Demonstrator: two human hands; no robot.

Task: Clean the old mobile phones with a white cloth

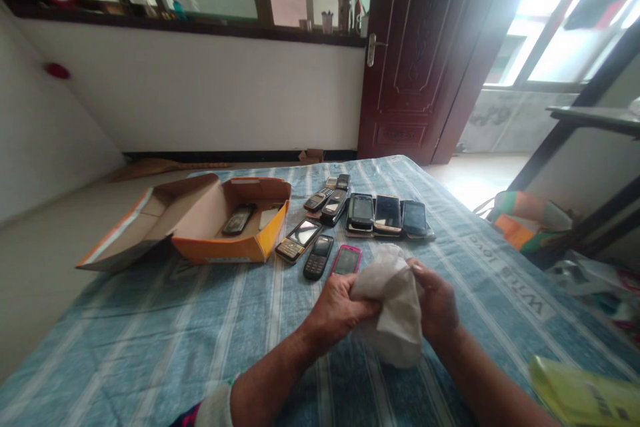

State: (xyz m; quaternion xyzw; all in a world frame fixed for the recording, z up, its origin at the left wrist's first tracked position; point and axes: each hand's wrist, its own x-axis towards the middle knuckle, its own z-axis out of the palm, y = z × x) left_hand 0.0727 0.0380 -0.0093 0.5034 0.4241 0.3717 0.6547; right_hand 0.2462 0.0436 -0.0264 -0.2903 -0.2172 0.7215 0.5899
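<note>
A white cloth (395, 307) is bunched between my two hands above the bed. My left hand (337, 310) grips its left side, thumb on top. The fingers of my right hand (439, 300) pinch its upper right edge. Whether anything lies inside the folds is hidden. Just beyond the cloth lies a pink phone (347, 260), partly covered by my left hand. Left of it are a black keypad phone (319, 257) and a gold-and-black phone (299, 240). Farther back, several phones (334, 205) lie in a loose pile beside stacks of touchscreen phones (387, 215).
An orange cardboard box (225, 252) stands open at the left, with a phone (239, 219) inside. A striped blue bedsheet (200, 347) covers the bed. At the lower right lies a yellow packet (585, 390). A dark red door (415, 53) stands behind.
</note>
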